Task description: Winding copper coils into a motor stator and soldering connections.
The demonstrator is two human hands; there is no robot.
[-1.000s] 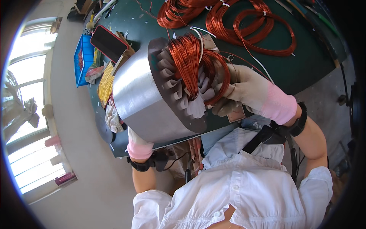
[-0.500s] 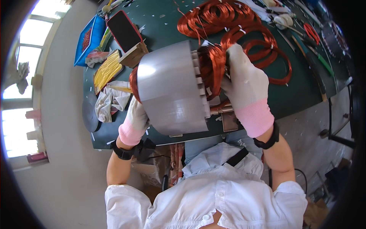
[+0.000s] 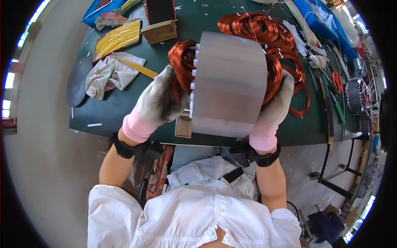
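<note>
A motor stator (image 3: 229,84), a wide grey metal cylinder, stands in front of me with copper windings bulging from both ends. White insulation tabs line its left rim. My left hand (image 3: 159,97), in a white glove with a dark-smudged palm and pink cuff, grips the stator's left end beside the left copper winding (image 3: 182,62). At the other end, my right hand (image 3: 278,101), gloved alike, wraps round the right copper winding (image 3: 272,78). Some fingers of both hands are hidden behind the windings and the core.
Loose copper wire coils (image 3: 252,27) lie behind the stator. Yellow strips (image 3: 118,39) in a tray, a crumpled cloth (image 3: 101,78), a grey disc (image 3: 79,82) and a wooden block (image 3: 159,32) bearing a phone (image 3: 160,11) are at left. Hand tools and a blue bin (image 3: 326,27) lie right.
The stator has turned end for end, its tabbed rim now on the left instead of the right. My right hand has lowered to its right end. The view has shifted rightward.
</note>
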